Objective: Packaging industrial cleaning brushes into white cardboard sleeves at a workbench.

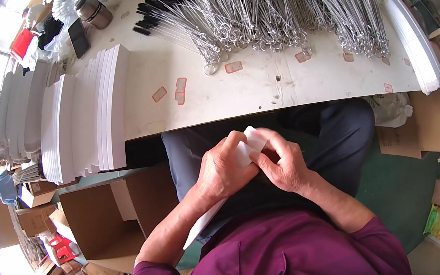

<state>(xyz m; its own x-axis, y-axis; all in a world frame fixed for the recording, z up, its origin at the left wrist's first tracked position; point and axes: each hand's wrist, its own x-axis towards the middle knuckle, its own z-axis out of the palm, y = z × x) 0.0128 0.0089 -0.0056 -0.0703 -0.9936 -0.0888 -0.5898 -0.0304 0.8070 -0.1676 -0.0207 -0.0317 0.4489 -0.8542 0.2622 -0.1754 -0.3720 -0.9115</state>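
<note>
A long, narrow white carton (pixel 205 224) slants across my lap, its lower end pointing down to the left under my left forearm. Around its upper end, my left hand (pixel 224 166) is closed. The thumb and fingers of my right hand (pixel 283 162) pinch the white flaps at that same end. My hands meet just below the table's front edge, and they hide part of the carton. On the table (pixel 204 103) lies a large heap of wire-handled brushes (pixel 248 17) with ring ends toward me; some have black bristles.
Stacks of white cartons (pixel 86 110) stand at the table's left, and more white cartons (pixel 413 39) lie along its right edge. A steel cup (pixel 93 12) and a phone (pixel 78 38) sit at the back left. An open cardboard box (pixel 93 210) stands below left.
</note>
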